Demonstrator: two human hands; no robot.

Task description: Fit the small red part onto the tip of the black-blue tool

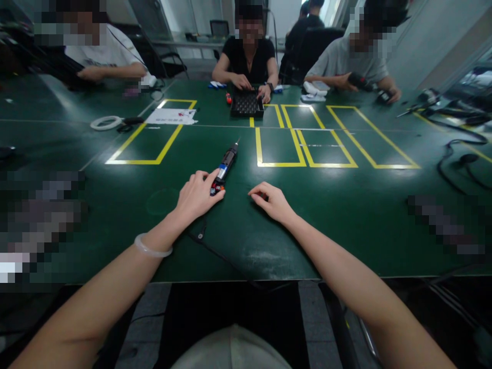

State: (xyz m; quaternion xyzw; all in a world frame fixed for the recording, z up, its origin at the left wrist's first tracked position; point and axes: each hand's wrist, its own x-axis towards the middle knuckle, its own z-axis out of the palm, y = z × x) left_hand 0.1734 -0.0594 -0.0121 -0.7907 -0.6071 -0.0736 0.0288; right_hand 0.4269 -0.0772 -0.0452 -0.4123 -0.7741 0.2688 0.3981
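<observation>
A slim electric screwdriver [229, 157] with a dark body, a blue band and a thin bit lies on the green table, its tip pointing away from me. My left hand [198, 195] wraps over its rear end, where small red and orange parts show by the thumb. To the right of it, my right hand [272, 202] rests near the table with fingers curled and pinched together. Something small and dark reddish shows between those fingers, too little to name. A black cord [223, 259] runs from below my left hand toward the near table edge.
Yellow tape rectangles [280, 165] mark the green table [246, 241]. Across it, one person handles a black tray [247, 105]; another on the right holds a dark tool [360, 81]. A white paper [172, 116], a white cable coil [105, 123] and black cords [446, 154] lie around.
</observation>
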